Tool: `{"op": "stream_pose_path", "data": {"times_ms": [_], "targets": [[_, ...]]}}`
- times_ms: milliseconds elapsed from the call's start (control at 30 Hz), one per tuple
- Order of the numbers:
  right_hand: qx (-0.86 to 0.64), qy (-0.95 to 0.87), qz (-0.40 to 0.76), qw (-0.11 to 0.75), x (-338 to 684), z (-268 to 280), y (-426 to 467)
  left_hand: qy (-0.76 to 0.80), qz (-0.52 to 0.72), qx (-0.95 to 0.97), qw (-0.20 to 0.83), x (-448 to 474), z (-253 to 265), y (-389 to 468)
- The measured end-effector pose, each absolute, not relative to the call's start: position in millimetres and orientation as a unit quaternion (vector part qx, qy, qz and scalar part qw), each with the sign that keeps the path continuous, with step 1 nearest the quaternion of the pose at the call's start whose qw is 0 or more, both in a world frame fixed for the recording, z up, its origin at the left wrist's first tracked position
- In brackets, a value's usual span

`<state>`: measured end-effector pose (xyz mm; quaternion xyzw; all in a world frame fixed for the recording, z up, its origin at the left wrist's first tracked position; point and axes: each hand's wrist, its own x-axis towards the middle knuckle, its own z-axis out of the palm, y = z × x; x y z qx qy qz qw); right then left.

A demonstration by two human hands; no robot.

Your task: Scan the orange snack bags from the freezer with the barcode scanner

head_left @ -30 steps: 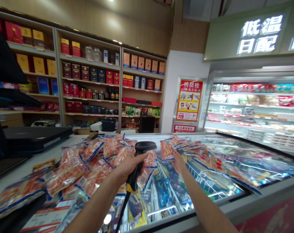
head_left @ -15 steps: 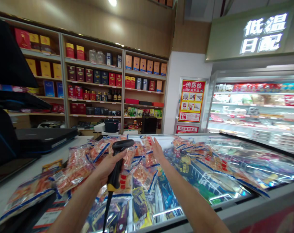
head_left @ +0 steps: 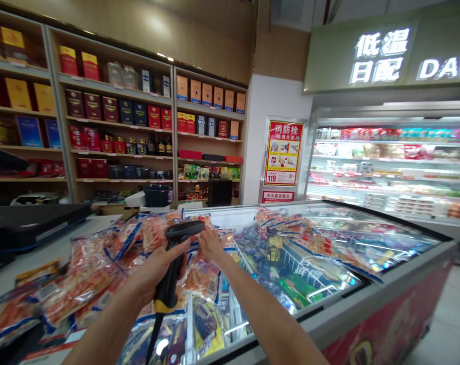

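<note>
My left hand (head_left: pixel 163 266) is wrapped around the handle of a black and yellow barcode scanner (head_left: pixel 171 276), its head tilted up and its cable hanging down. Just right of the scanner head, my right hand (head_left: pixel 211 244) has its fingers bent onto a clear, blue-edged packet (head_left: pixel 199 219) of orange-pink food; the scanner partly hides the grip. More packets of the same kind (head_left: pixel 81 284) lie heaped on the left and beneath both hands. Some rest on the glass top of a chest freezer (head_left: pixel 248 299), with bagged goods visible inside.
Further packets (head_left: pixel 306 235) lie on the freezer glass to the right. A black flat device (head_left: pixel 35 225) sits on the counter at left. Behind stand shelves of boxed bottles (head_left: pixel 119 111), a red fire-hydrant poster (head_left: pixel 285 152) and a lit chilled display (head_left: pixel 389 167).
My right hand has moved left from the spot beside the packets to just behind the scanner head, its fingers closing. The view has turned right; the scanner stays in my left hand.
</note>
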<state>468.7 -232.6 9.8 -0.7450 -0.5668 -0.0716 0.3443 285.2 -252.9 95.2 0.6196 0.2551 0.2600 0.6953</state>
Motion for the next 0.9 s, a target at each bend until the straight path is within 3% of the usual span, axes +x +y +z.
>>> {"op": "stream_pose_path", "data": {"times_ms": [167,500,633,900], "targets": [[-0.777,-0.489,-0.126,0.376,513.0,13.9,-277.4,0.247,0.234,0.630,0.698,309.3,92.5,-266.0],[-0.927,-0.132,-0.282,0.208,656.9,-13.8,-449.3,0.180,0.161,0.662,0.709,375.2,72.9,-301.9],[-0.948,-0.004,-0.245,0.202,680.5,-19.6,-485.2,0.179,0.139,0.687,0.690,387.4,66.7,-306.1],[-0.949,-0.138,-0.180,0.217,653.3,-27.6,-456.6,0.176,0.113,0.688,0.695,392.2,65.3,-303.6]]}}
